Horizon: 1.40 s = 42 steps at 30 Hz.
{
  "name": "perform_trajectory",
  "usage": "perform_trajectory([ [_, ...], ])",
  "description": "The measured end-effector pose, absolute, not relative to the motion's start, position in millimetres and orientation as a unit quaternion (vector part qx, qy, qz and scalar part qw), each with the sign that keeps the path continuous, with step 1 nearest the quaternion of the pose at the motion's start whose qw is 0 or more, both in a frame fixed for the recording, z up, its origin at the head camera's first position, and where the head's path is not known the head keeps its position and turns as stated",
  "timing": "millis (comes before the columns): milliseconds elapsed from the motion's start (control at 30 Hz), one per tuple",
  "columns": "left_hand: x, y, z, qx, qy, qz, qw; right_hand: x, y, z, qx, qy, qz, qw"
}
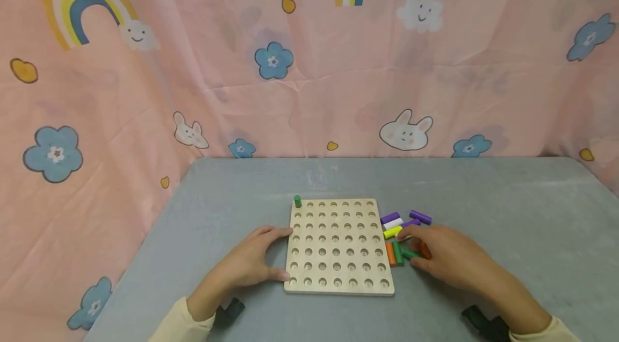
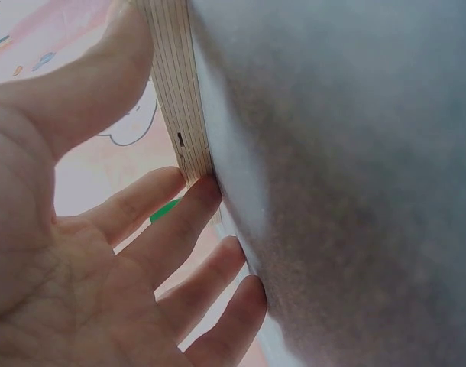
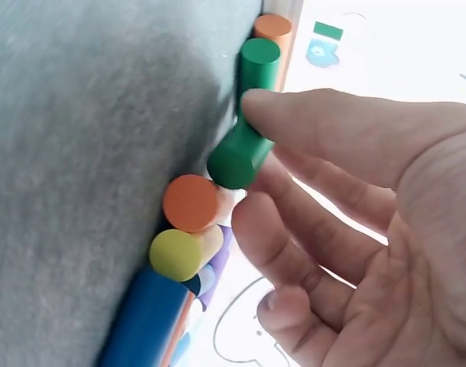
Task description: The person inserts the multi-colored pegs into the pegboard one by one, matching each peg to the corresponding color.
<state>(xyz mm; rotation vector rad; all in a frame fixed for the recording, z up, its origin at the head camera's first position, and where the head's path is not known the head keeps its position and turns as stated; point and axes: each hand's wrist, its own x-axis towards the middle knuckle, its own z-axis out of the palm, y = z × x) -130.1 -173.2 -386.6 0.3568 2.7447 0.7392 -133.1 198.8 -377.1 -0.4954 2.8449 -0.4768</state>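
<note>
A square wooden pegboard point(image 1: 340, 246) with rows of round holes lies on the table. One green peg point(image 1: 297, 201) stands upright in its far left corner hole. My left hand point(image 1: 253, 257) touches the board's left side with thumb and fingertips, its fingers fairly straight against the wooden edge point(image 2: 176, 92). At the board's right side, my right hand point(image 1: 450, 253) pinches a green peg point(image 3: 237, 157) between thumb and fingers. Around it lie loose pegs: an orange peg point(image 1: 390, 254), another green peg point(image 1: 398, 253), a yellow peg point(image 1: 393, 232) and a white peg point(image 1: 393, 224).
Purple pegs, one of them point(image 1: 420, 216) a little apart, lie beyond the right hand. A blue peg point(image 3: 145, 317) shows in the right wrist view. The grey table point(image 1: 522, 213) extends to both sides, with a pink patterned curtain point(image 1: 309, 100) behind it.
</note>
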Motion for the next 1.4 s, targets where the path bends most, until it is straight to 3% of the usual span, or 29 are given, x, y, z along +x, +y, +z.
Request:
perform_trajectory([
  [1067, -130.2, -173.9, -390.8, 0.128, 0.947, 0.26, 0.141, -133.4, 200.9, -373.9, -0.18, 0.959, -0.211, 0.067],
  [1400, -132.0, -175.0, -391.3, 0.137, 0.948, 0.254, 0.132, -143.5, 188.0, -351.9, -0.181, 0.961, -0.202, 0.054],
])
